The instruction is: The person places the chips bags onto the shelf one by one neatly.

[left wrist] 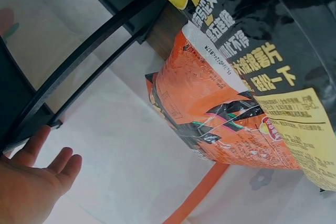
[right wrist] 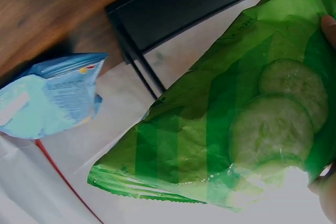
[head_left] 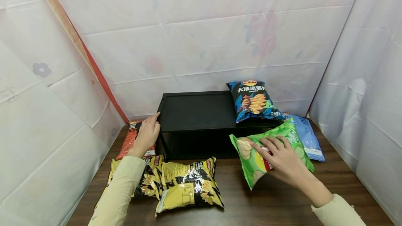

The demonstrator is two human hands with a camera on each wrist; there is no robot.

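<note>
My right hand (head_left: 284,158) grips a green bag of potato chips (head_left: 299,138) with cucumber slices printed on it, held tilted in front of the right part of a black two-level shelf (head_left: 198,111). In the right wrist view the green chip bag (right wrist: 210,114) fills much of the picture, with fingers at its edge. My left hand (head_left: 147,133) reaches to the shelf's left corner, its fingers extended. Seen from the left wrist, this hand (left wrist: 42,177) has its fingertips at the black frame (left wrist: 89,45). A blue-and-black chip bag (head_left: 254,102) leans on the right of the shelf top.
Yellow-and-black chip bags lie in front: one at centre (head_left: 191,186), another (head_left: 150,180) partly behind my left sleeve. An orange-red chip bag (head_left: 127,142) sits left of the shelf, and a light blue one (head_left: 309,138) at its right. White printed sheets (head_left: 201,44) enclose the wooden table (head_left: 251,208).
</note>
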